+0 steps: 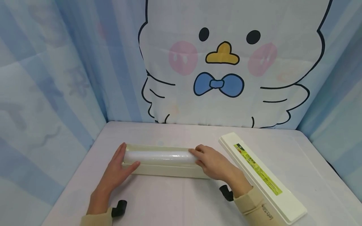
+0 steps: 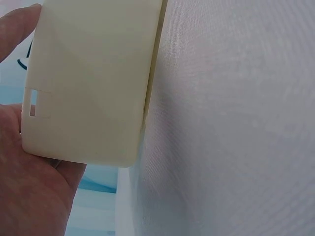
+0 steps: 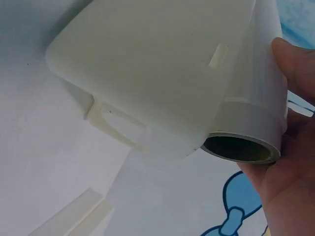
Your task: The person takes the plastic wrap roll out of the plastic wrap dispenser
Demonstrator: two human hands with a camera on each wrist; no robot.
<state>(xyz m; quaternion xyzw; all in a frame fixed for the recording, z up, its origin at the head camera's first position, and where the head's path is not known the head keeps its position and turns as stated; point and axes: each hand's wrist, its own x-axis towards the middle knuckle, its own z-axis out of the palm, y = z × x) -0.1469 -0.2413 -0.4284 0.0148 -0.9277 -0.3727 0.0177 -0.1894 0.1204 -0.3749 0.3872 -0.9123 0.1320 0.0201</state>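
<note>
A roll of clear plastic wrap (image 1: 161, 156) lies lengthwise along a long cream box (image 1: 169, 170) that has no lid on. My left hand (image 1: 114, 171) holds the box's left end, its thumb toward the front wall and its fingers at the far side. In the left wrist view that end wall (image 2: 93, 83) stands on the cloth. My right hand (image 1: 215, 163) grips the right end of the roll between thumb and fingers. As the right wrist view shows, the hollow core end (image 3: 241, 148) sticks up out of the box, beside its end wall (image 3: 147, 73).
To the right, a long cream lid (image 1: 257, 175) with a yellow-green label lies slantwise on the pale tablecloth (image 1: 167, 201). A curtain with a cartoon bird (image 1: 226, 103) hangs behind the table. Small black pieces (image 1: 119, 208) project by both wrists.
</note>
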